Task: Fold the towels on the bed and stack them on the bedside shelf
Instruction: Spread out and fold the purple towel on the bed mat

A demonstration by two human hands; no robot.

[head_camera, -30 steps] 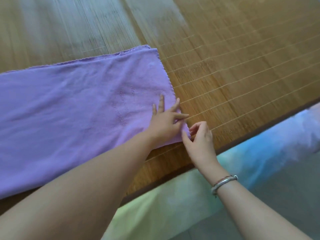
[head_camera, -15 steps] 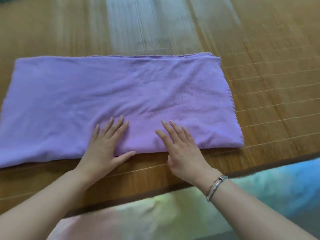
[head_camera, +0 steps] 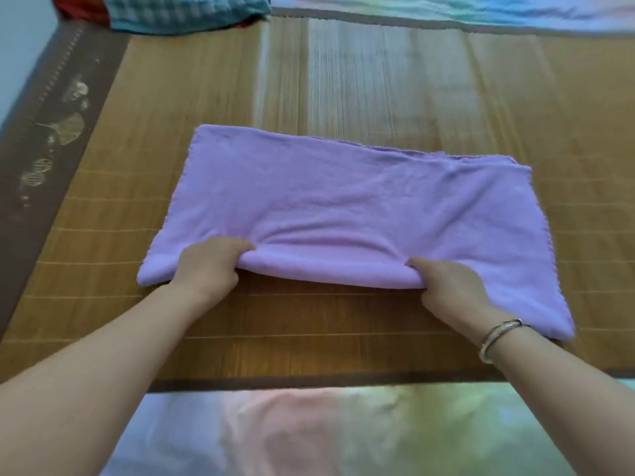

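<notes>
Soft lilac microfibre towel [head_camera: 350,207] lay folded lengthwise on the woven bamboo bed mat [head_camera: 378,80]; left hand [head_camera: 209,266] and right hand [head_camera: 450,286] had fingers curled under its near fold, thumbs on top; likely light, limp, best lifted by that doubled edge.

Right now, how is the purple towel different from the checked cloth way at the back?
The purple towel is plain lilac; the checked cloth is teal with a check pattern. The purple towel lies spread mid-mat, gripped by the left hand and the right hand; the checked cloth sits bunched and untouched. Both rest on the bamboo mat.
</notes>
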